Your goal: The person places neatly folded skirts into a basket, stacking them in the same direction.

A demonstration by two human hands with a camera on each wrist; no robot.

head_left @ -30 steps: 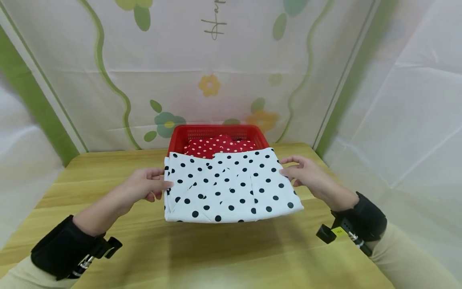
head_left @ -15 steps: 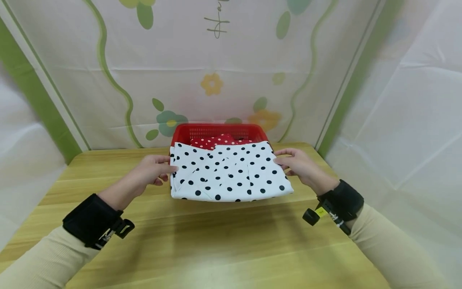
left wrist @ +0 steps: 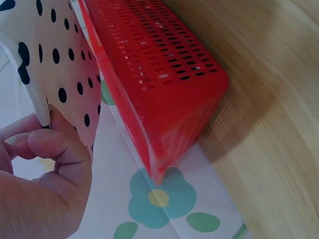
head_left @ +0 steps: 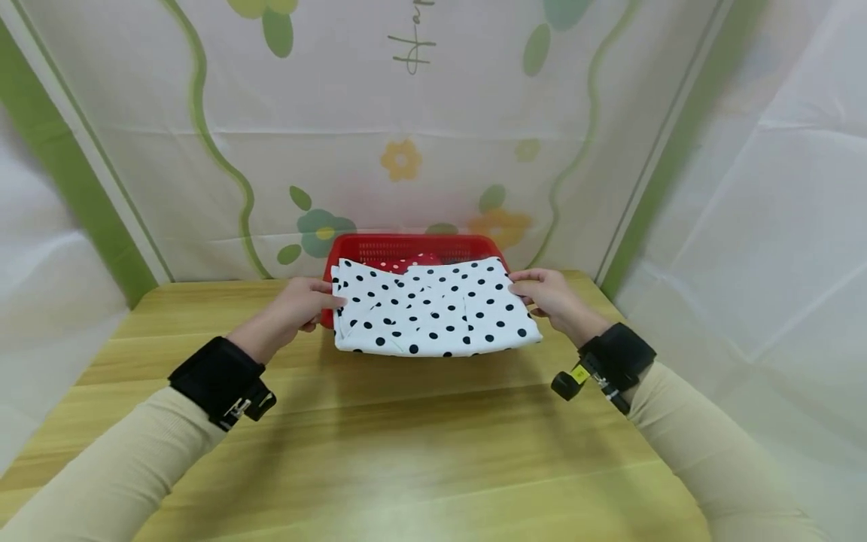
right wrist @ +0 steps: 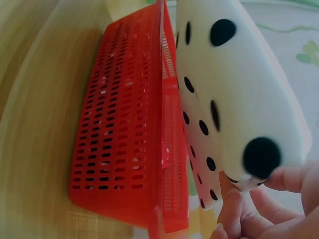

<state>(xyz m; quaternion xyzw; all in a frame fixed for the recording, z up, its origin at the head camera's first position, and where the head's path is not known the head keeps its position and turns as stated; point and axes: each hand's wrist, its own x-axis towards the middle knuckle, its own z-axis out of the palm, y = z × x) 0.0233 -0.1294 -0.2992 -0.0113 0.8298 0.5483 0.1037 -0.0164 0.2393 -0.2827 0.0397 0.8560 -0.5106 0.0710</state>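
Note:
A folded white cloth with black polka dots (head_left: 433, 312) is stretched between both hands, above the front of a red plastic basket (head_left: 415, 242). My left hand (head_left: 298, 305) pinches its left edge between thumb and fingers; the left wrist view shows that hand (left wrist: 50, 164) with the cloth's edge (left wrist: 37, 94) in the pinch. On the other side, my right hand (head_left: 547, 295) pinches the right edge, and the right wrist view has its fingers (right wrist: 232, 214) at a folded corner. A red cloth with white dots (head_left: 406, 263) lies inside the basket, mostly hidden behind the white one.
The basket stands at the back of a wooden table (head_left: 406, 452), close to a pale curtain (head_left: 325, 98) printed with flowers. Slotted basket walls (right wrist: 117, 124) show in both wrist views. White fabric sides (head_left: 779, 226) enclose the table left and right.
Both hands have moved forward with the white dotted cloth, farther over the basket. More of the red dotted cloth is now covered from the head view. Both grips are unchanged.

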